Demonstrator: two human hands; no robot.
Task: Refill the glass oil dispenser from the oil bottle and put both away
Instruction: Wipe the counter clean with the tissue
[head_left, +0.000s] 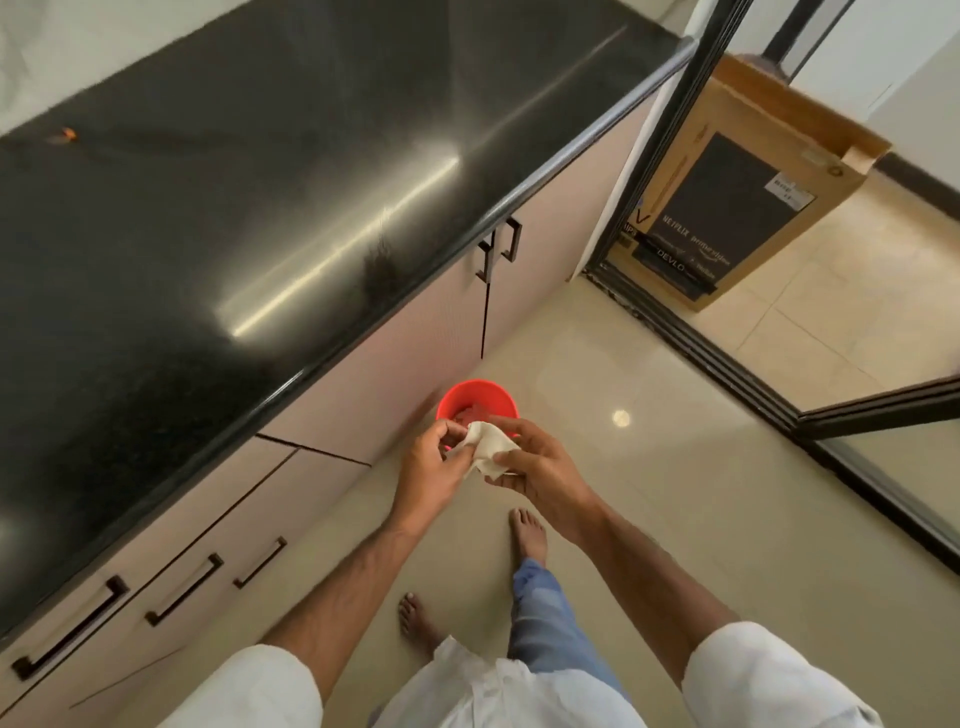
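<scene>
I have both hands, left hand (426, 462) and right hand (535, 467), fingers pinching a crumpled tissue (485, 449) above the red bin (452, 397); I'd wipe thoroughly, then drop it squarely inside—dispenser and bottle are nowhere in view.

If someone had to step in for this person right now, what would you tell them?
Both hands hold one crumpled tissue: left hand pinches its left edge, right hand grips the rest of the tissue.
They are over a red bin on the floor by the cabinets.
The black counter in view holds neither dispenser nor oil bottle; neither is in sight, so they may already be put away, but that cannot be confirmed.
Likely left: drop the tissue in the bin.
</scene>
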